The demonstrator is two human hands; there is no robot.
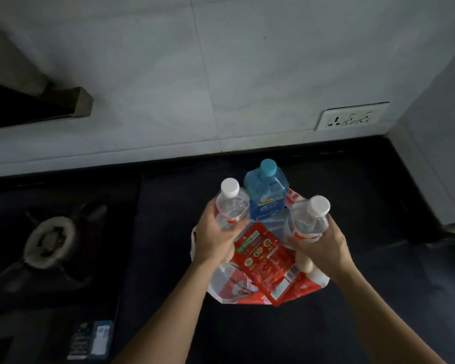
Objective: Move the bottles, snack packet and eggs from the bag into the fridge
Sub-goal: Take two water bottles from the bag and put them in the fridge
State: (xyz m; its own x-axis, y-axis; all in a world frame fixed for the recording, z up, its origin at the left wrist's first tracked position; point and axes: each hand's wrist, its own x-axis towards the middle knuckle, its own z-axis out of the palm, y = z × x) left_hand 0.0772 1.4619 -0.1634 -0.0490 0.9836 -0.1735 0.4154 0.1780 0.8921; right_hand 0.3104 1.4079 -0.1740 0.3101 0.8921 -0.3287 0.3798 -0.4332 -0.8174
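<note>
At the far left, the angled metal edge of a cooker hood (63, 106) juts out from the pale tiled wall (168, 74). Below it a round gas burner (50, 243) with dark pan supports sits in a glossy black hob. A small blue and white box (97, 340) lies near the hob's near edge.

To the right stretches the dark, smooth worktop (378, 285), and a crinkled white and red plastic bag (229, 287) stands open on it. The left hand (216, 235) has its fingers curled round the left bottle (233, 206), a clear ribbed plastic one with a white screw cap, held upright over the bag's left side. Just beyond it the blue bottle (267, 195), squarish with a rounded teal cap, stands in the far part of the bag. A flat, shiny red snack packet (265, 261) lies tilted across the bag's mouth between the two hands. A pale brown egg (307, 264) shows just beneath the right wrist. The right hand (323, 244) grips the right bottle (313, 219), clear with a white cap and a red label, upright over the bag's right side.

A white rectangular wall socket (350, 119) sits on the wall at the far right.
</note>
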